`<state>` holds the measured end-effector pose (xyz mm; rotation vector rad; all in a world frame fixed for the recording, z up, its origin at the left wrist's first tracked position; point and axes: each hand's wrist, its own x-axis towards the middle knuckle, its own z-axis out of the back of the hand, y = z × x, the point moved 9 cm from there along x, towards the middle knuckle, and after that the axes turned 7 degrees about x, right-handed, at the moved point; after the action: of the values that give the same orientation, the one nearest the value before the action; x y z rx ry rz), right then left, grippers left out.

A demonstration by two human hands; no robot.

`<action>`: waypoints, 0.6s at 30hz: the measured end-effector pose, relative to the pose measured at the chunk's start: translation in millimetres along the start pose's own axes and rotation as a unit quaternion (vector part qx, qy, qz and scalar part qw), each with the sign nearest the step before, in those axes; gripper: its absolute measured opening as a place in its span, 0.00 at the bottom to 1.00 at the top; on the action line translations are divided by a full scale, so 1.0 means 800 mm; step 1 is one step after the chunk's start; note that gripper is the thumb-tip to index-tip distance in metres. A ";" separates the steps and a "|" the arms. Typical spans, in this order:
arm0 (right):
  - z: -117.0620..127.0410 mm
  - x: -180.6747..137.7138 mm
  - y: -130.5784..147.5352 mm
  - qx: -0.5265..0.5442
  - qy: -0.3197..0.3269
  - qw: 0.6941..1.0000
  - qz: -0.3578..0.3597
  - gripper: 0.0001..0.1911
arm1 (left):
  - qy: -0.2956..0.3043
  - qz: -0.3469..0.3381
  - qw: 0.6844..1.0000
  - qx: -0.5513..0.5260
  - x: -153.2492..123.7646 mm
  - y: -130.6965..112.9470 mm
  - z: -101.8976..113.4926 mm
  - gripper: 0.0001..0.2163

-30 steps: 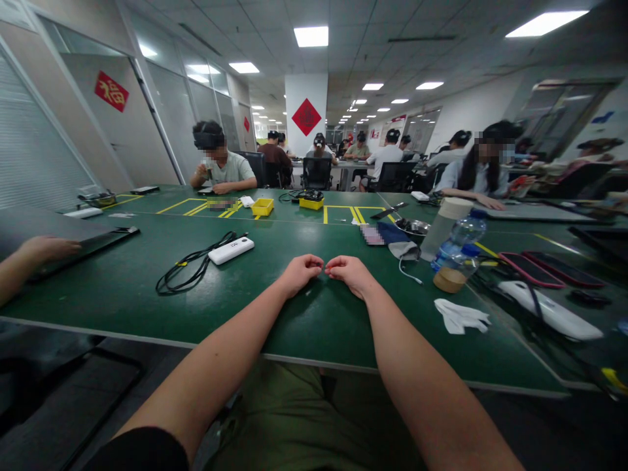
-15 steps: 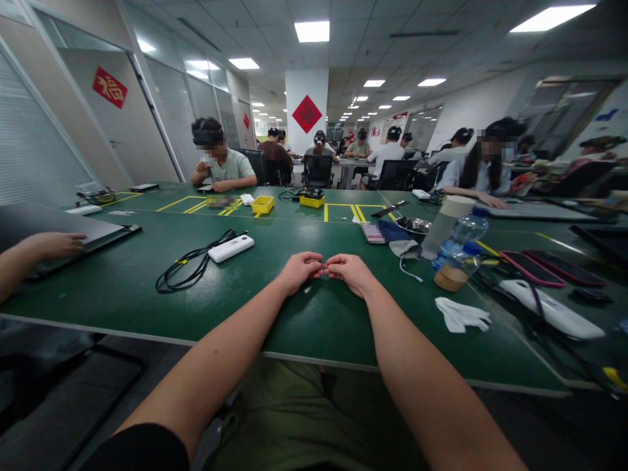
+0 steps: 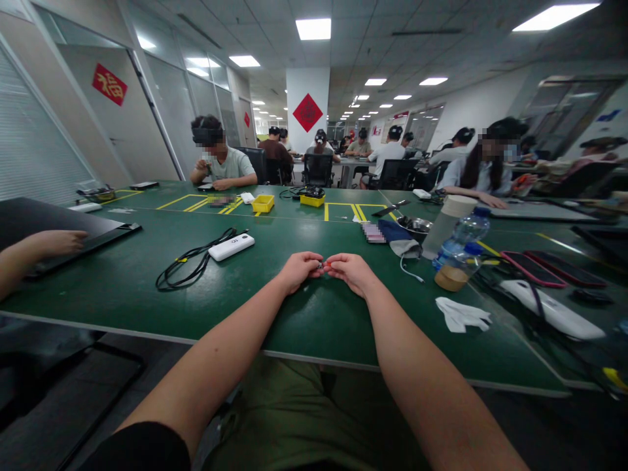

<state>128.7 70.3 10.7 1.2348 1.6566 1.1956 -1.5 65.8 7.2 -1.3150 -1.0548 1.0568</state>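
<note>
Both my hands meet just above the green tabletop (image 3: pixel 314 327), fingertips nearly touching. My left hand (image 3: pixel 299 271) is closed in a pinch, and a tiny shiny metallic-looking piece (image 3: pixel 320 265) shows at its fingertips. It is too small to name. My right hand (image 3: pixel 349 270) is pinched too, its thumb and fingers up against the same small piece; whether it grips a part of its own is hidden. To the left lies a white power bank (image 3: pixel 231 247) beside a coiled black cable (image 3: pixel 184 271).
At right stand a pale cylinder (image 3: pixel 449 222), plastic bottles (image 3: pixel 454 267) and a metal bowl (image 3: pixel 415 226). White cloth (image 3: pixel 462 314) lies nearer me. Yellow trays (image 3: pixel 263 203) sit farther back. Another person's hand (image 3: pixel 63 242) rests on a laptop at left; several people sit beyond.
A small pale fleck on the table below my hands no longer shows. A metallic glint now appears at my left fingertips. My arms have barely moved.
</note>
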 end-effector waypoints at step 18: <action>-0.004 -0.003 -0.002 0.057 0.012 0.997 -0.045 0.05 | 0.006 -0.002 0.998 -0.055 0.004 0.002 0.005 0.09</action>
<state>126.5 66.9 10.2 1.2054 1.7998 1.0784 -4.4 69.4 5.7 -1.4050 -1.1202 0.9977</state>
